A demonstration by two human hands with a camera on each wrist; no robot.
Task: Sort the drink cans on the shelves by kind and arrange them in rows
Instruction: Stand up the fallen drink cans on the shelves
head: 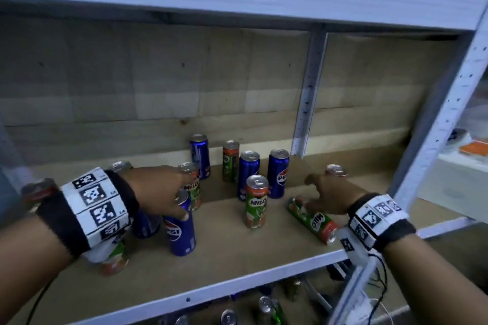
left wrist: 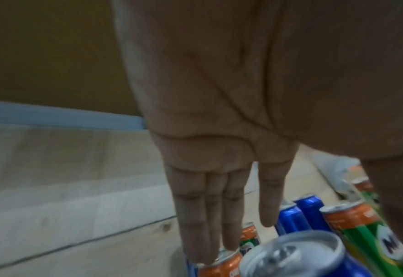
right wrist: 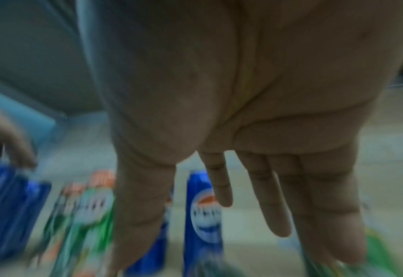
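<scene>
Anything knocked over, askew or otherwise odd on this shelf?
Yes: one Milo can lies on its side near the shelf's front edge, under the right hand, while the other cans stand upright. Pepsi and Milo cans are mixed, not in rows.

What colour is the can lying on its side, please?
The Milo can is green with an orange-red end; head view.

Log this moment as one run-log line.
left hand: open, over Pepsi can | right hand: open, reaching for toppled Milo can | cans: mixed, unsorted
</scene>
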